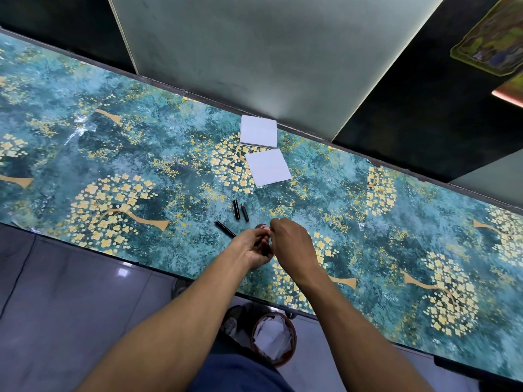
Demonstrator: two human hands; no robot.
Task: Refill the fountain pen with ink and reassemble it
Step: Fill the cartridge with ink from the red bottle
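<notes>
My left hand (pixel 254 248) and my right hand (pixel 288 241) meet at the near middle of the table over a small round ink bottle (pixel 261 227), of which only a reddish top edge shows. Both hands are closed around it; which hand holds which part is hidden. A long black pen piece (pixel 225 228) lies just left of my left hand, its near end under my fingers. Two short pen pieces lie side by side beyond the hands: a black one (pixel 236 209) and a dark one with a red tip (pixel 245 212).
The table (pixel 113 154) has a teal cover with yellow flower trees. Two white folded tissues (pixel 258 131) (pixel 268 167) lie farther back. A round bin with crumpled paper (pixel 273 339) stands on the floor under the near edge. A pale wall panel rises behind the table.
</notes>
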